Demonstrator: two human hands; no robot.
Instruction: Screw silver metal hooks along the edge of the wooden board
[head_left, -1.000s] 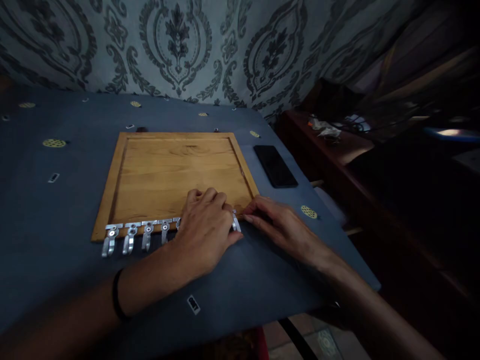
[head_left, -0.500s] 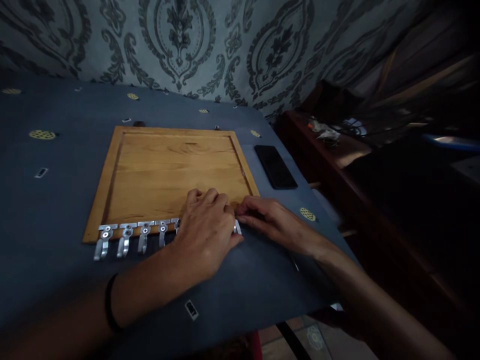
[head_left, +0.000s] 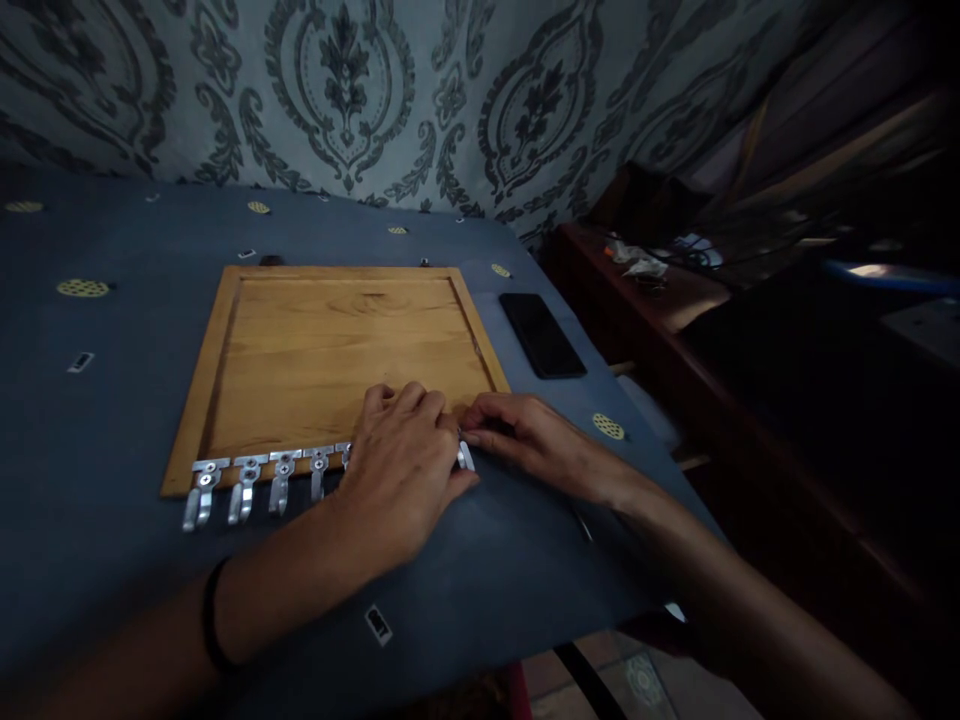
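A wooden panel with a raised frame [head_left: 345, 345] lies flat on the cloth-covered table. Along its near edge sits a row of silver metal hooks [head_left: 280, 483], fastened with cross-head screws. My left hand [head_left: 401, 470] bends over that edge and covers part of the row. Its thumb and fingers close around a metal hook [head_left: 466, 457] near the panel's right corner. My right hand [head_left: 525, 440] touches the same spot with thumb and index finger pinched together. Whatever is between those fingertips is too small or hidden to make out.
A black phone [head_left: 541, 335] lies right of the panel. A thin metal tool [head_left: 583, 524], partly hidden, rests by my right forearm. Patterned blue cloth [head_left: 82, 420] covers the table, with a patterned curtain [head_left: 345, 100] behind. Dark wooden furniture [head_left: 600, 290] stands to the right.
The view has shifted slightly, so the panel and both hands appear a little further left. Both hands keep the same hold at the hook.
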